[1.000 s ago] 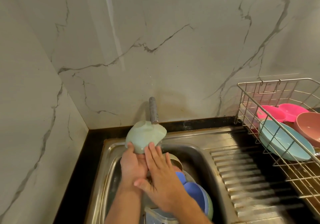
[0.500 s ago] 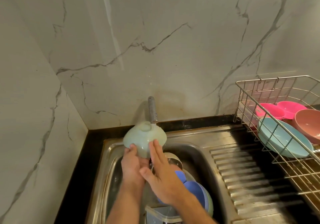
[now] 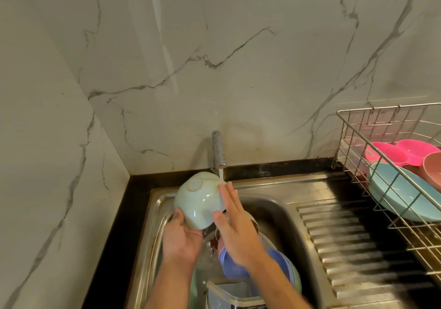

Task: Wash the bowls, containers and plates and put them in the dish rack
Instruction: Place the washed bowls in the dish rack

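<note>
— See the pale green bowl? It's upside down under the tap, over the sink, with water running onto its side.

— The left hand grips it from below, fingers curled round the rim. The right hand is flat, fingers straight, rubbing the wet side.

— So only one hand really has it. If it's slick, I'd guess a hard rub could push it out of that grip.

— And it'd land on the blue bowls and the clear container stacked underneath. Could chip something.

— The dish rack is well off to the right, already holding a blue plate and pink dishes. A dripping carry over there is another chance to fumble.
</note>
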